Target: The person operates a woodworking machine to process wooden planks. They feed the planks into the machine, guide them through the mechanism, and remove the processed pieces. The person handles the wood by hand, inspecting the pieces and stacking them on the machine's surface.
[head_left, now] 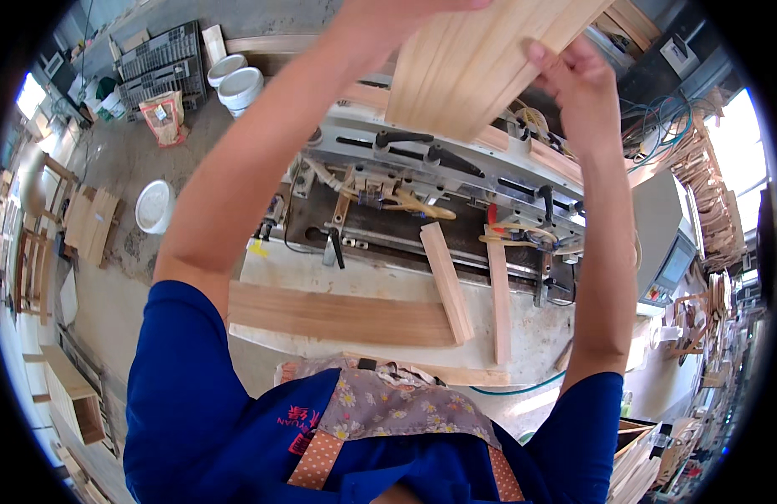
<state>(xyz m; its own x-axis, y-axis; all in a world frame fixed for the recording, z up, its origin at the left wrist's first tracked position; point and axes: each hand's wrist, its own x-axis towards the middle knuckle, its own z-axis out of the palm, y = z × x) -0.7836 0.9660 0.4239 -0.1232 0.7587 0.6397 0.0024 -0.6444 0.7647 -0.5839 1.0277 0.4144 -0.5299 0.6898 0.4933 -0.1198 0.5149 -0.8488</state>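
Observation:
A wide, pale wooden board [468, 71] is held up between my hands above the machine, partly cut off by the top edge of the view. My right hand [580, 84] grips its right edge, thumb on the face turned toward me. At the upper left of the board is my left hand [405, 13], closed on it, though most of its fingers lie outside the picture. Below the board runs the metal machine [514, 191] with black clamp levers [455, 161] and air hoses. On its light worktop lie a long wooden plank [346, 315] and two narrow wooden strips [445, 281] [497, 294].
A control box with a screen [670, 265] stands at the right, beside stacked wood pieces [716, 193]. On the floor to the left are white buckets [155, 207] [239, 88], a paper sack [163, 118], a dark crate [161, 67] and stacked boards [92, 224].

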